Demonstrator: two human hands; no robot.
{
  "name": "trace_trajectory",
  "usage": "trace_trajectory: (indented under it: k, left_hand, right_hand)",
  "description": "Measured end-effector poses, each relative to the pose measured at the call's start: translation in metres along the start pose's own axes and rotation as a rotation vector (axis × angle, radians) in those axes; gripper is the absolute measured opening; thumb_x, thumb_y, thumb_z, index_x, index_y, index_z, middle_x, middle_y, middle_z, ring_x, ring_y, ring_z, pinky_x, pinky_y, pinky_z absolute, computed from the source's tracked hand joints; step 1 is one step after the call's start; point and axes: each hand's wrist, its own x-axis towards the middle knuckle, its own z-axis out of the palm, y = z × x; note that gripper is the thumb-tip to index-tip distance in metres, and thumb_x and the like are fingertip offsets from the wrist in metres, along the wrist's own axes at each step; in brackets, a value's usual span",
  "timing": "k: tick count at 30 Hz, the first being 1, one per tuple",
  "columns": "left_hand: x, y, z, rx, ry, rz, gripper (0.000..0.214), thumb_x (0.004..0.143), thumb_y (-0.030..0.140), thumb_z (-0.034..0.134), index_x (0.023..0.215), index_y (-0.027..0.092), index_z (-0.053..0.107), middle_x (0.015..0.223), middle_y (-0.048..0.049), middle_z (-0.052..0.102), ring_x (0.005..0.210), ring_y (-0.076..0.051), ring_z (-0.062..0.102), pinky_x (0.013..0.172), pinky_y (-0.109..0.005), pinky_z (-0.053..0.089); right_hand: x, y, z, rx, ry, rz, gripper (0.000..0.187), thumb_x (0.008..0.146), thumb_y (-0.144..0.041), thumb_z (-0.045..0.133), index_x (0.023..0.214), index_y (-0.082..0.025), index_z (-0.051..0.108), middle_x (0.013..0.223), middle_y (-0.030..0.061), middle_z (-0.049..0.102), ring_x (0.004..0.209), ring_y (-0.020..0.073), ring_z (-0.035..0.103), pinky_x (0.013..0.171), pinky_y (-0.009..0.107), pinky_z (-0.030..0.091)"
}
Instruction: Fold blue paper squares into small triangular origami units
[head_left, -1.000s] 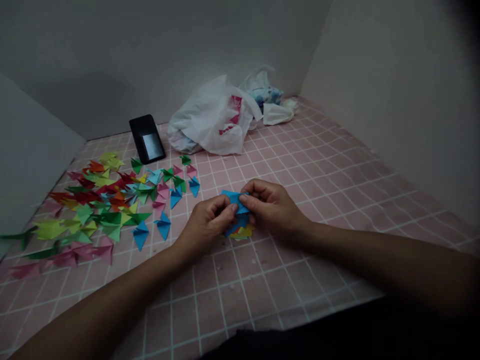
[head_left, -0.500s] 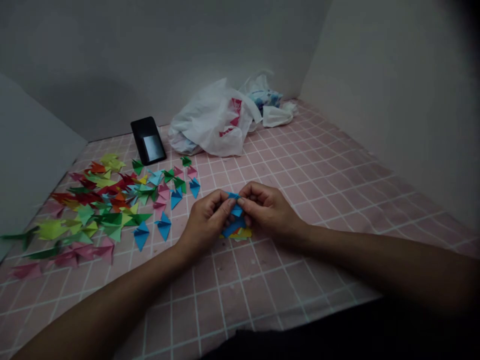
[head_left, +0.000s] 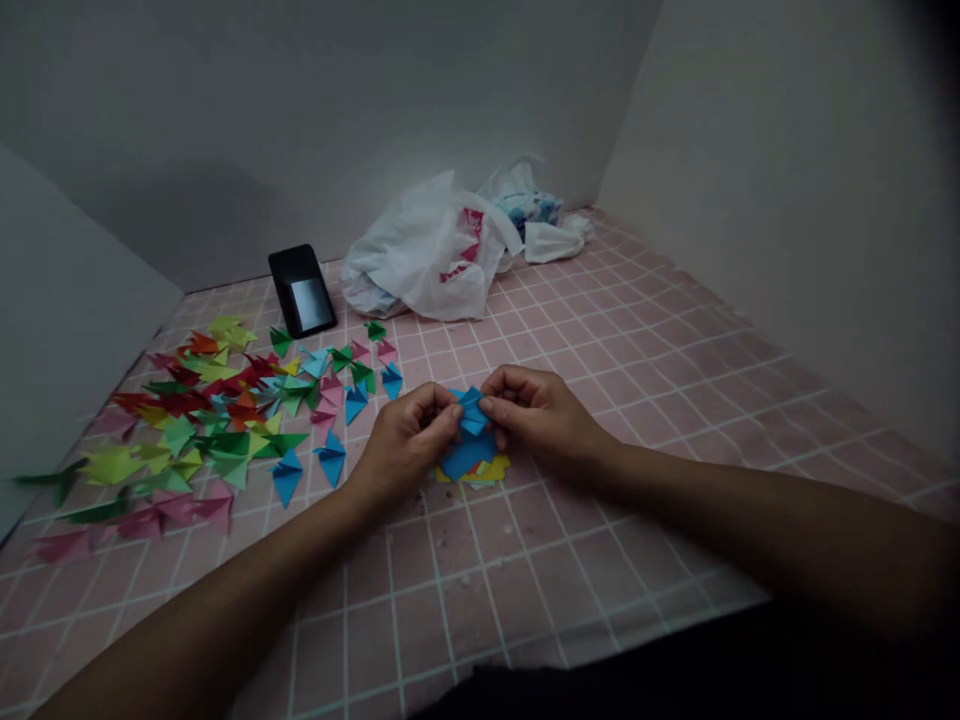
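Between my two hands is a small piece of blue origami paper (head_left: pixel 472 412), partly folded, with creased flaps showing. My left hand (head_left: pixel 409 430) pinches its left side between thumb and fingers. On the opposite side, the thumb and forefinger of my right hand (head_left: pixel 536 415) grip its edge. Just below the folded piece lies a stack of paper sheets (head_left: pixel 469 460), blue on top with yellow and other colours peeking out underneath. Several finished blue paper cranes (head_left: pixel 330 460) sit to the left of my left hand.
Many folded paper cranes (head_left: pixel 225 440) in several colours spread over the left of the pink checked cloth (head_left: pixel 637 340). A black phone (head_left: pixel 302 290) leans behind them. White plastic bags (head_left: pixel 431 250) lie at the back by the wall.
The view has tilted slightly, so the scene sits a little lower. My hands have moved slightly apart, and more of the folded blue paper and the stack below shows.
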Motion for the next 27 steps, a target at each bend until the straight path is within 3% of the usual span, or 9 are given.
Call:
trace_trajectory:
  k: [4,8,14,19,27]
  left_hand:
    - [0.0019,-0.0015,0.0004,-0.154,0.004,-0.029,0.027,0.088,0.043,0.067,0.084,0.016,0.064,0.068,0.0018,0.063,0.057,-0.009,0.056,0.055,-0.02,0.046]
    - [0.0009,-0.0035,0.0042,-0.21,-0.022,-0.084,0.025,0.079,0.038,0.077,0.083,0.016,0.065,0.067,0.0031,0.063,0.055,-0.007,0.054,0.055,-0.019,0.044]
    - [-0.0011,-0.0045,0.0047,-0.184,0.014,-0.08,0.026,0.081,0.038,0.074,0.076,0.016,0.061,0.064,0.0036,0.059,0.053,-0.007,0.05,0.053,-0.02,0.041]
    - [-0.0019,-0.0026,0.0049,-0.142,0.006,-0.096,0.026,0.078,0.034,0.074,0.071,0.017,0.056,0.058,0.0057,0.05,0.051,-0.006,0.042,0.049,-0.019,0.035]
    - [-0.0036,0.0005,0.0076,-0.158,-0.023,-0.108,0.028,0.077,0.038,0.074,0.07,0.017,0.056,0.058,0.005,0.051,0.05,-0.007,0.044,0.049,-0.02,0.035]
  right_hand:
    - [-0.0003,0.0004,0.0009,0.076,0.058,-0.034,0.018,0.081,-0.033,0.067,0.08,-0.019,0.055,0.056,-0.0058,0.058,0.049,0.0086,0.053,0.051,0.023,0.044]
    - [-0.0008,0.0011,0.0033,0.098,0.072,-0.059,0.018,0.081,-0.033,0.067,0.079,-0.019,0.055,0.056,-0.0056,0.058,0.049,0.0087,0.054,0.052,0.023,0.045]
    - [-0.0018,0.0011,0.0034,0.079,0.013,-0.01,0.019,0.079,-0.031,0.069,0.076,-0.019,0.054,0.059,-0.0049,0.059,0.05,0.0089,0.054,0.052,0.023,0.044]
    - [-0.0033,0.0017,0.0019,0.063,-0.083,0.022,0.026,0.085,-0.042,0.066,0.079,-0.018,0.058,0.055,-0.0032,0.058,0.051,0.0104,0.053,0.052,0.024,0.043]
    - [-0.0021,0.002,0.002,0.09,-0.055,0.044,0.024,0.08,-0.037,0.071,0.077,-0.018,0.058,0.053,-0.0051,0.056,0.048,0.0086,0.05,0.05,0.022,0.042]
